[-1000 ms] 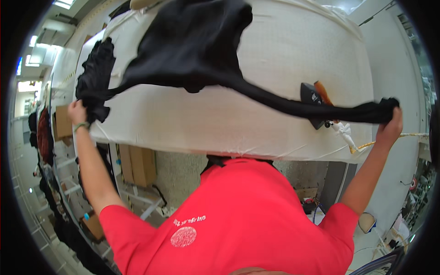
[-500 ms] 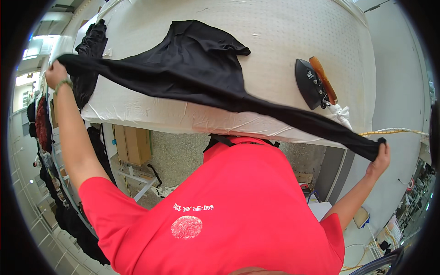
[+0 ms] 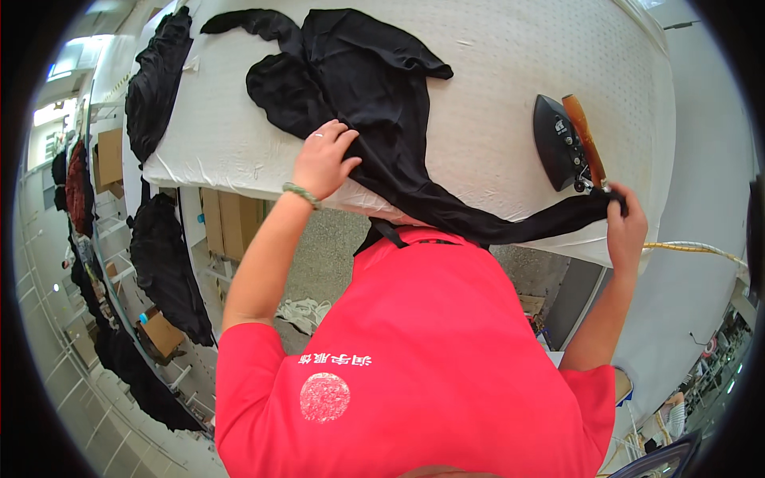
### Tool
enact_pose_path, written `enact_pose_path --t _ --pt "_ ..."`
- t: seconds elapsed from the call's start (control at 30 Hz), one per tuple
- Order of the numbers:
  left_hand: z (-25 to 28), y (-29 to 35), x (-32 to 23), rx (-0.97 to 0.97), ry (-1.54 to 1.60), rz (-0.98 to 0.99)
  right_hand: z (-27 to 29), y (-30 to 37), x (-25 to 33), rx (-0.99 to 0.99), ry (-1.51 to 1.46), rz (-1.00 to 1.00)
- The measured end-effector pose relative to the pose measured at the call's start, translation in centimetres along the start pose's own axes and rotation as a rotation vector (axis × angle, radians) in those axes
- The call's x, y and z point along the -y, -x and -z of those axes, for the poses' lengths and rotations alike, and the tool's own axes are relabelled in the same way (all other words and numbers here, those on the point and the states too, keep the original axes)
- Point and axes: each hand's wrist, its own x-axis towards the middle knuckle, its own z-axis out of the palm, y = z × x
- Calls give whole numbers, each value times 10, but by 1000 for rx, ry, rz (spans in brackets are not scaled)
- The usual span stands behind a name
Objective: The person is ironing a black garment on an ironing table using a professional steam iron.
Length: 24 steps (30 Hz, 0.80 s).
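Note:
A black garment (image 3: 366, 88) lies spread over the white padded ironing table (image 3: 494, 72). My left hand (image 3: 323, 159) rests flat on the cloth near the table's front edge, fingers apart. A long black strip of the same garment runs along the front edge to the right, where my right hand (image 3: 625, 223) grips its end. A black iron with a brown handle (image 3: 567, 139) stands on the table just above my right hand.
More black garments (image 3: 155, 76) hang over the table's left end and on racks (image 3: 163, 263) below it. Cardboard boxes (image 3: 223, 227) sit under the table. A yellowish hose (image 3: 693, 248) runs off to the right.
The garment, held stretched in the air before, now lies on the table. My left hand has moved in from the far left onto the cloth. My right hand has risen to the table edge.

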Motion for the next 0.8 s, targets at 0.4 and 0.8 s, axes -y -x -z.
enact_pose_path --t 0.4,0.8 --pt "26 90 -18 120 -12 521 -70 -81 45 31 -167 448" --pt "-8 4 -11 362 30 834 -100 -140 -5 -333 626 362"
